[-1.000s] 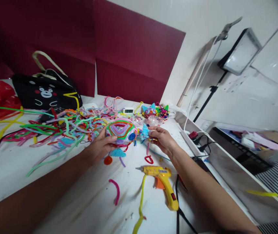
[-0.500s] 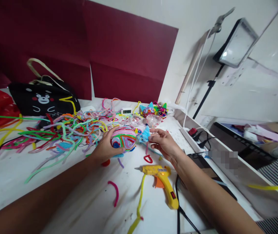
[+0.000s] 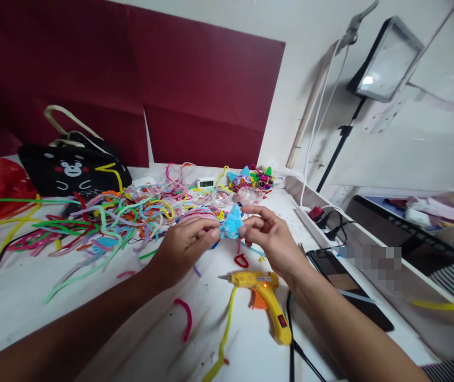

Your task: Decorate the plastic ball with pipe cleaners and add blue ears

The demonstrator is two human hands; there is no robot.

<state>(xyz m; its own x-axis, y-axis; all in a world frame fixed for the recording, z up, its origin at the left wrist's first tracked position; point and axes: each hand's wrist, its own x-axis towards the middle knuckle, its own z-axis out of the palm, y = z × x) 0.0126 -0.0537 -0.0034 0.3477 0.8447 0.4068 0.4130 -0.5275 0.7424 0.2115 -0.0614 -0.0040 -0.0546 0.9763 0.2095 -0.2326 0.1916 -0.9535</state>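
A light-blue, pointed pipe cleaner piece (image 3: 232,223) is held up above the table between my two hands. My right hand (image 3: 268,233) pinches its right edge between thumb and fingers. My left hand (image 3: 190,246) has thumb and fingertips closed at its lower left edge. Behind my left hand lies a ball wrapped in striped pipe cleaners (image 3: 198,213), mostly hidden by the fingers. Below the hands, a yellow hot glue gun (image 3: 264,289) lies on its side, a small red light glowing on it. A red pipe cleaner loop (image 3: 241,260) sits just above the gun.
A tangle of coloured pipe cleaners (image 3: 103,223) spreads across the left, before a black bag (image 3: 71,170). Two finished animal heads (image 3: 250,179), clear plastic balls (image 3: 250,195) and a small digital clock (image 3: 205,183) stand at the back. A phone (image 3: 350,292) and power strip (image 3: 322,225) lie right.
My left hand has let go of the striped ball and moved to the blue piece's left edge. My right hand has turned the blue piece so its point faces up.
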